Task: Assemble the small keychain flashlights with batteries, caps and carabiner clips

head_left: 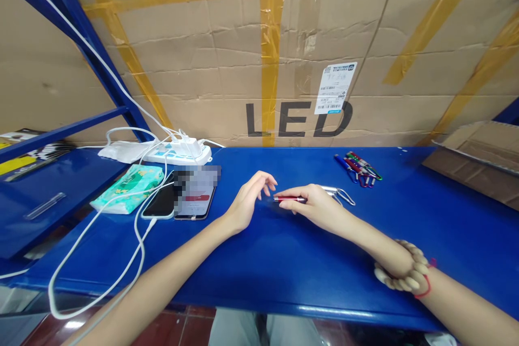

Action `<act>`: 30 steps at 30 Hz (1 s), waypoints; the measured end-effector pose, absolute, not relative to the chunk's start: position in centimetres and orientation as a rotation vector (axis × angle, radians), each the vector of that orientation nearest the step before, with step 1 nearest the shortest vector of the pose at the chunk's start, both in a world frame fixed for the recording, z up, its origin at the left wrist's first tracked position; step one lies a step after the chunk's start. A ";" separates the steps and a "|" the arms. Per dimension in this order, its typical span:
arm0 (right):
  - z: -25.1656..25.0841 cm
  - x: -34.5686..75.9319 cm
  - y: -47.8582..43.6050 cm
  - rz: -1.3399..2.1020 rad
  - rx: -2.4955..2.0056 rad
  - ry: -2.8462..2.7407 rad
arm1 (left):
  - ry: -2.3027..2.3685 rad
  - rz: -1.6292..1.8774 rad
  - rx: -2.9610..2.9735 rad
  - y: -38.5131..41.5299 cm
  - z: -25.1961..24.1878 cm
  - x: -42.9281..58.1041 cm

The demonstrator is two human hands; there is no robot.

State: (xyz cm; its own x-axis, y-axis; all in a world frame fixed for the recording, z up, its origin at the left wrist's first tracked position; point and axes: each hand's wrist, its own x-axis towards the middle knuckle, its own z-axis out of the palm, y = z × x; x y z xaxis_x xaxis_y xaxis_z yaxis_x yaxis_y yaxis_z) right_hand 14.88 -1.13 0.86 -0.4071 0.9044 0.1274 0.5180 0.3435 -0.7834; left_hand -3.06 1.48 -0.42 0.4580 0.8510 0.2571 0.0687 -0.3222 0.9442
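Observation:
My right hand [310, 203] rests on the blue table [284, 270], fingers closed round a small red pen-shaped keychain light [288, 199] that points left. A silver carabiner clip [343, 193] sticks out behind the hand. My left hand [249, 200] hovers just left of the light's tip, fingers apart and slightly curled, holding nothing. A beaded bracelet and a red string circle my right wrist.
A pile of several coloured keychain lights [359, 167] lies at the back right. Two phones [180, 200] on white cables, a tissue pack [127, 188] and a white power strip [178, 152] sit left. A taped cardboard box marked LED [284, 65] stands behind; another carton [478, 162] lies right.

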 end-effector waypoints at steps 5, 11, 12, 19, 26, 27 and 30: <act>0.7 14.9 -1.1 0.891 -1.248 -2.054 | 0.797 0.991 1.727 1.5 -0.5 -3.1; 1.0 14.8 -1.3 0.864 -1.276 -2.055 | 0.804 0.982 1.737 1.6 -0.7 -3.0; 1.0 14.7 -1.3 0.849 -1.272 -2.062 | 0.808 0.981 1.739 1.6 -0.7 -3.0; 1.0 14.8 -1.5 0.803 -1.229 -2.110 | 0.833 0.980 1.762 1.5 -0.5 -3.0; 0.9 14.8 -1.2 0.816 -1.262 -2.086 | 0.828 0.992 1.739 1.5 -0.4 -2.9; 0.9 14.8 -1.1 0.817 -1.262 -2.086 | 0.827 0.995 1.737 1.5 -0.4 -2.9; 0.8 14.8 -1.1 0.827 -1.272 -2.090 | 0.830 0.998 1.739 1.5 -0.4 -2.9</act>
State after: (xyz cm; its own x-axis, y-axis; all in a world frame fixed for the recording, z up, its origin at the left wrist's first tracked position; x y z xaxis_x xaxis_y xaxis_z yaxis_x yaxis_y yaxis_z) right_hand 14.83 -1.14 0.79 -0.3993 0.9064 0.1382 0.5666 0.3624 -0.7400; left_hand -2.89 1.47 -0.39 0.4403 0.8591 0.2609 0.0992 -0.3353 0.9369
